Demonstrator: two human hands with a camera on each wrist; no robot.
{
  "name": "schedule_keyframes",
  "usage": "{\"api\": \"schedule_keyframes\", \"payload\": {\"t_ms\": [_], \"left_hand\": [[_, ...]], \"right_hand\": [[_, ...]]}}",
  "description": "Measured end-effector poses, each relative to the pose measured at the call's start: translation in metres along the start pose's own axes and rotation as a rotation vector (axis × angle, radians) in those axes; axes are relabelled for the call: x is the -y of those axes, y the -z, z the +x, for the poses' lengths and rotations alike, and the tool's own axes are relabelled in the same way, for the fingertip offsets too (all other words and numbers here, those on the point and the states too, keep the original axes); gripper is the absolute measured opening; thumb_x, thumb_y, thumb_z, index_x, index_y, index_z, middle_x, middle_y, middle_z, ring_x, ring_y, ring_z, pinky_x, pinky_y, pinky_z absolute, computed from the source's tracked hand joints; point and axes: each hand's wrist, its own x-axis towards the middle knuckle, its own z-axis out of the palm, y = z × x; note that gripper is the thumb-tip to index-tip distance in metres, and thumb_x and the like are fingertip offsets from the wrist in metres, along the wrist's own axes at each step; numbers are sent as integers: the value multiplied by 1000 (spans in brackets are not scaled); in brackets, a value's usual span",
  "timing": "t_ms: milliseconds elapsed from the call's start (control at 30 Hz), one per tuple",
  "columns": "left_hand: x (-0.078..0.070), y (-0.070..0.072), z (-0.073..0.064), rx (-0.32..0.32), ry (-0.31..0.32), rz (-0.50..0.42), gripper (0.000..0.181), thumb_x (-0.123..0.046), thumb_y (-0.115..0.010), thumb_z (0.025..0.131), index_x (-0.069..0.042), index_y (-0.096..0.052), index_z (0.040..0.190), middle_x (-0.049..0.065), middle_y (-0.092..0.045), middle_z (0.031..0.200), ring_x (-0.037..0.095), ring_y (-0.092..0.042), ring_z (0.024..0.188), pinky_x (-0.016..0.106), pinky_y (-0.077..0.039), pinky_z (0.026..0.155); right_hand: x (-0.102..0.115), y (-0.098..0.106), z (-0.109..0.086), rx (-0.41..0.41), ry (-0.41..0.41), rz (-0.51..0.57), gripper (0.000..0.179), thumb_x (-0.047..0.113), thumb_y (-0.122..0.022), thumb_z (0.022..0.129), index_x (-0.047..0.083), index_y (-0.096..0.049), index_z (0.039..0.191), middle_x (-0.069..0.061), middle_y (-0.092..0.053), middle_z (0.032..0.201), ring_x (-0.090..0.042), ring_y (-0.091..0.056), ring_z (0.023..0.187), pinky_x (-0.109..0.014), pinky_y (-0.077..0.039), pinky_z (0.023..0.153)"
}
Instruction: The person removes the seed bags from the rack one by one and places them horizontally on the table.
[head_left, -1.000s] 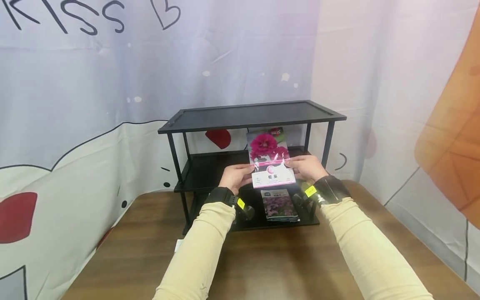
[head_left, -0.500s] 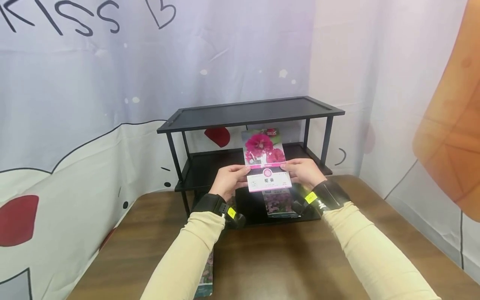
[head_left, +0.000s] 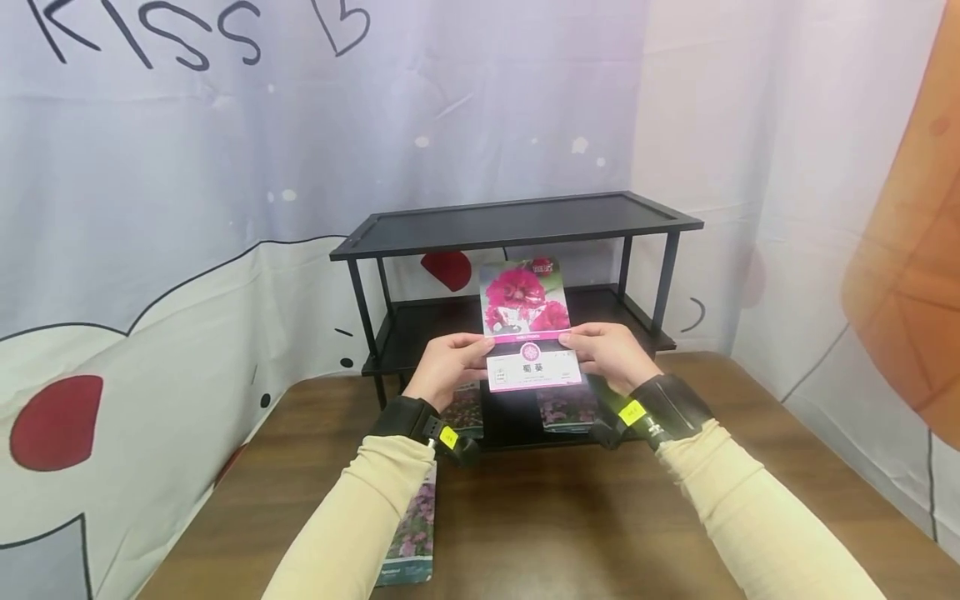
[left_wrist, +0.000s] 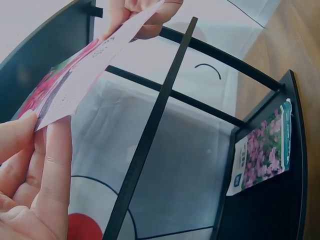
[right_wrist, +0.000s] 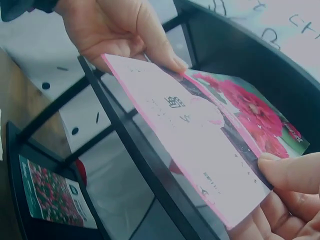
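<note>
A flower seed packet (head_left: 522,300), with a magenta bloom above and a white label band below, is held up in front of the rack's middle shelf. My left hand (head_left: 450,367) pinches its left edge, thumb on the front and fingers behind. At the opposite edge my right hand (head_left: 611,354) pinches it the same way. The right wrist view shows the packet's white label (right_wrist: 180,130) face-on, thumbs at either side. From the left wrist, the packet (left_wrist: 80,75) appears nearly edge-on between both hands.
The black three-tier rack (head_left: 517,223) stands on the wooden table (head_left: 555,525). Its bottom shelf bears a pink-flower packet (head_left: 567,410) at right and another packet (head_left: 467,410) at left, partly behind my hand. One more packet (head_left: 415,533) lies on the table beside my left sleeve.
Both hands have brought the packet slightly lower and straightened it. My left arm has shifted left, uncovering the packet on the table and the one at the bottom shelf's left.
</note>
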Motion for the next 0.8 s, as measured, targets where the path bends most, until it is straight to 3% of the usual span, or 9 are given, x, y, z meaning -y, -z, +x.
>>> {"api": "schedule_keyframes", "payload": {"t_ms": [300, 500, 800], "left_hand": [[2, 10, -13, 19, -16, 14, 34, -22, -72, 81, -2, -66, 108, 14, -64, 104, 26, -64, 83, 40, -51, 83], [5, 15, -23, 27, -9, 13, 37, -25, -73, 81, -2, -66, 108, 12, -63, 105, 25, -63, 84, 35, -52, 80], [22, 27, -40, 40, 24, -61, 33, -22, -71, 82, 1, -65, 105, 14, -64, 97, 22, -62, 76, 30, -54, 72]], "right_hand": [[-3, -7, -14, 42, 1, 46, 38, 17, -65, 87, -11, -56, 112, -13, -64, 95, -20, -63, 79, -33, -54, 74], [-8, -12, -20, 65, -9, 47, 37, 19, -66, 87, -8, -58, 111, -15, -65, 97, -22, -63, 81, -33, -54, 75], [-16, -23, -31, 129, -16, 76, 36, 18, -67, 86, -8, -59, 109, -15, -65, 92, -22, -64, 77, -35, -54, 73]]}}
